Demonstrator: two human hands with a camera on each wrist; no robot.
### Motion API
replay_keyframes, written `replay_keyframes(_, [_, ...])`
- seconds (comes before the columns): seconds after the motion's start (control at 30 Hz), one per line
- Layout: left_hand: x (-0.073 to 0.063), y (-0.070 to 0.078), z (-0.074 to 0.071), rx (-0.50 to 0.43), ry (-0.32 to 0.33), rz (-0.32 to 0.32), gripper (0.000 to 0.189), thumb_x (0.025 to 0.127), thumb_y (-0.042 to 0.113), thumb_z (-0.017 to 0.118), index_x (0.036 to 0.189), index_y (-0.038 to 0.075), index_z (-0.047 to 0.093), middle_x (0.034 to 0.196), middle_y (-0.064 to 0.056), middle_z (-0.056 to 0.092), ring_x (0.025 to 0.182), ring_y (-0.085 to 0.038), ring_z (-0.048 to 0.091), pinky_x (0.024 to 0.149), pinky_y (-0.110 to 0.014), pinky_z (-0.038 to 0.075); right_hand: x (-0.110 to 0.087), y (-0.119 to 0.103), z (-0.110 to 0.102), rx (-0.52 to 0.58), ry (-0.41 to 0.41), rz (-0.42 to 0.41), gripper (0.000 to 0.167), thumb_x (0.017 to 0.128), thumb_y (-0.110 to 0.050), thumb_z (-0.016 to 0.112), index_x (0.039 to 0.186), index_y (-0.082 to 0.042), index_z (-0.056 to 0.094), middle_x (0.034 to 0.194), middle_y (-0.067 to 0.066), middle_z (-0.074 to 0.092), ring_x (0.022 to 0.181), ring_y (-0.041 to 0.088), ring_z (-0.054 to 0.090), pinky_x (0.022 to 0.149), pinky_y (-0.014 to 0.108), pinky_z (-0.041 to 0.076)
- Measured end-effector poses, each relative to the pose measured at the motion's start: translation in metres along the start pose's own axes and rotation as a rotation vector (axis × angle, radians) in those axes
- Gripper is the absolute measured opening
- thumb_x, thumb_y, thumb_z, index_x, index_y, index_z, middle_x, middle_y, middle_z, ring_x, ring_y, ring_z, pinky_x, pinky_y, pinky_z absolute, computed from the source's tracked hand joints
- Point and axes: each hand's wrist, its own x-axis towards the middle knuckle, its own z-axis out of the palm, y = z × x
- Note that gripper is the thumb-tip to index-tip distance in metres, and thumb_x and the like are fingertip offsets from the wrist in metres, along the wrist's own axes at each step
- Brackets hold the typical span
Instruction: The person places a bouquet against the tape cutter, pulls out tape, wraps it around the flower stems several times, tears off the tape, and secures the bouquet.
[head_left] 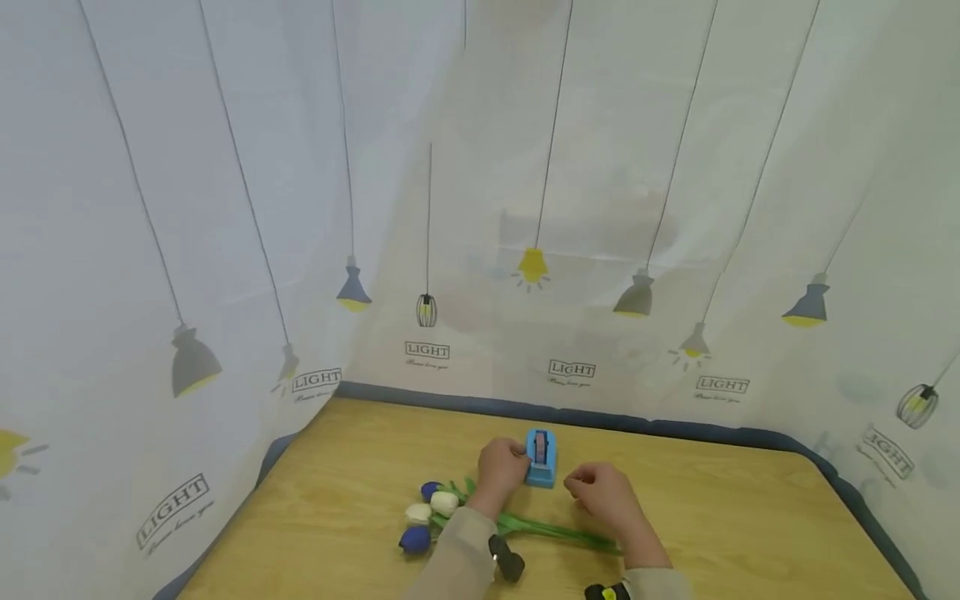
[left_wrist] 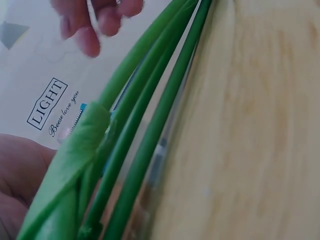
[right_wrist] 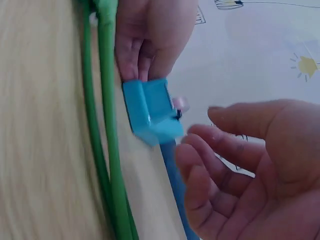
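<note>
A light-blue tape dispenser [head_left: 542, 477] with a pinkish roll stands on the table. My left hand [head_left: 502, 475] grips its left side; in the right wrist view those fingers sit against the blue body [right_wrist: 150, 107]. To the right of the dispenser is my right hand [head_left: 606, 500], apart from it, its fingers loosely bent and thumb separated from them [right_wrist: 235, 160]. Beneath my forearms lies a bunch of artificial tulips, with white and blue heads [head_left: 415, 540] at the left and green stems [head_left: 562, 531] running right. Stems [left_wrist: 150, 105] hide much of the dispenser in the left wrist view.
The wooden table [head_left: 750, 533] is bordered by a dark blue edge [head_left: 600, 417]. Pale curtains [head_left: 480, 208] printed with hanging lamps enclose the back and both sides. Dark straps with small devices [head_left: 507, 560] are on both wrists.
</note>
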Motion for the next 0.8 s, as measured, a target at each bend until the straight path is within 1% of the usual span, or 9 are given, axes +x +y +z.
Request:
replay_keyframes(0.13, [0.002, -0.002, 0.001, 0.004, 0.005, -0.006, 0.014, 0.091, 0.011, 0.081, 0.102, 0.003, 0.081, 0.1, -0.01, 0.08, 0.095, -0.026, 0.074, 0.081, -0.041, 0.064, 0.014, -0.003, 0.018, 0.099, 0.093, 0.009, 0.019, 0.102, -0.015, 0.068, 0.107, 0.001, 0.077, 0.097, 0.012, 0.076, 0.075, 0.018, 0.071, 0.065, 0.032, 0.061])
replay_keyframes(0.2, [0.003, -0.002, 0.001, 0.004, 0.009, -0.005, 0.013, 0.091, 0.011, 0.082, 0.101, 0.004, 0.081, 0.1, -0.009, 0.08, 0.095, -0.026, 0.074, 0.081, -0.04, 0.064, 0.022, -0.004, 0.027, 0.123, 0.142, 0.013, 0.02, 0.102, -0.016, 0.069, 0.106, 0.002, 0.078, 0.098, 0.014, 0.077, 0.075, 0.018, 0.071, 0.066, 0.031, 0.061])
replay_keyframes(0.27, [0.002, -0.002, 0.001, 0.001, 0.011, -0.004, 0.012, 0.09, 0.011, 0.082, 0.101, 0.004, 0.082, 0.1, -0.009, 0.081, 0.094, -0.025, 0.074, 0.079, -0.039, 0.064, 0.027, -0.003, 0.035, 0.124, 0.188, 0.021, 0.022, 0.102, -0.016, 0.069, 0.106, 0.003, 0.078, 0.097, 0.016, 0.077, 0.076, 0.019, 0.07, 0.066, 0.032, 0.06])
replay_keyframes(0.4, [-0.001, -0.001, 0.002, -0.01, 0.006, -0.011, 0.011, 0.091, 0.011, 0.082, 0.1, 0.005, 0.082, 0.1, -0.008, 0.08, 0.093, -0.024, 0.074, 0.075, -0.035, 0.064, 0.035, 0.001, 0.043, 0.072, 0.258, 0.035, 0.022, 0.101, -0.018, 0.07, 0.103, 0.001, 0.08, 0.099, 0.016, 0.078, 0.084, 0.024, 0.07, 0.072, 0.038, 0.06])
replay_keyframes(0.43, [-0.002, -0.001, 0.002, -0.011, 0.008, -0.011, 0.011, 0.091, 0.011, 0.082, 0.1, 0.005, 0.082, 0.1, -0.008, 0.08, 0.092, -0.023, 0.074, 0.074, -0.035, 0.063, 0.036, 0.002, 0.044, 0.062, 0.264, 0.033, 0.022, 0.101, -0.018, 0.07, 0.102, 0.001, 0.08, 0.099, 0.017, 0.078, 0.086, 0.026, 0.069, 0.072, 0.039, 0.059])
replay_keyframes(0.5, [-0.003, 0.0, 0.002, -0.012, 0.018, -0.011, 0.011, 0.091, 0.011, 0.082, 0.1, 0.005, 0.082, 0.099, -0.008, 0.081, 0.091, -0.023, 0.074, 0.072, -0.034, 0.063, 0.039, 0.003, 0.047, 0.057, 0.26, 0.033, 0.023, 0.101, -0.02, 0.07, 0.1, 0.001, 0.081, 0.101, 0.017, 0.079, 0.088, 0.027, 0.069, 0.073, 0.039, 0.059])
replay_keyframes(0.67, [-0.003, 0.0, 0.0, -0.005, 0.034, -0.005, 0.01, 0.091, 0.01, 0.082, 0.1, 0.004, 0.082, 0.098, -0.009, 0.081, 0.089, -0.023, 0.074, 0.071, -0.033, 0.063, 0.045, 0.003, 0.052, 0.096, 0.216, 0.059, 0.028, 0.102, -0.024, 0.07, 0.097, 0.001, 0.081, 0.099, 0.015, 0.078, 0.086, 0.025, 0.065, 0.066, 0.03, 0.052])
replay_keyframes(0.8, [-0.004, 0.0, -0.001, -0.008, 0.028, -0.011, 0.01, 0.091, 0.009, 0.082, 0.099, 0.004, 0.082, 0.098, -0.009, 0.081, 0.089, -0.024, 0.074, 0.07, -0.034, 0.062, 0.046, 0.001, 0.054, 0.11, 0.214, 0.078, 0.03, 0.101, -0.026, 0.071, 0.094, 0.001, 0.08, 0.096, 0.014, 0.077, 0.085, 0.025, 0.064, 0.065, 0.029, 0.049])
